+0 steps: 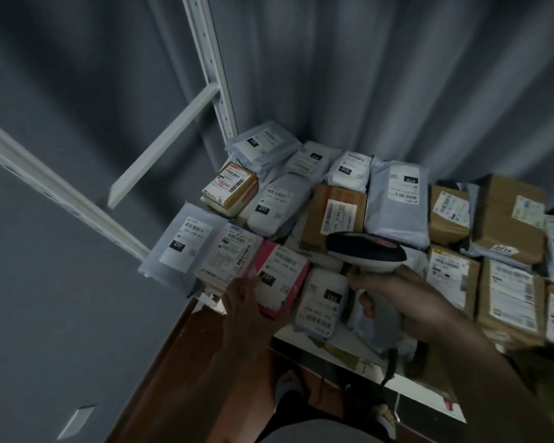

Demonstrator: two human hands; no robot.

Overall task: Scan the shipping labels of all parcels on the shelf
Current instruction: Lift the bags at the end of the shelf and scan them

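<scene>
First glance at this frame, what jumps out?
The handheld scanner, gripped in the right hand at centre, aimed over the parcels. Next, the pink parcel held by the left hand at the shelf's front left corner; it is the one bright colour. Behind them, grey mailers and brown boxes crowd the white shelf, labels up.

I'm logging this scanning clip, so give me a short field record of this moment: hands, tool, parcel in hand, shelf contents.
left hand: grips the pink parcel at the shelf's front left
right hand: holds the handheld scanner, head above the parcels
pink parcel label: white, faces up, black tag reading 231
shelf contents: grey and white mailer bags and brown cardboard boxes, labels up
shelf frame: white metal upright at back left
backdrop: grey curtain
</scene>
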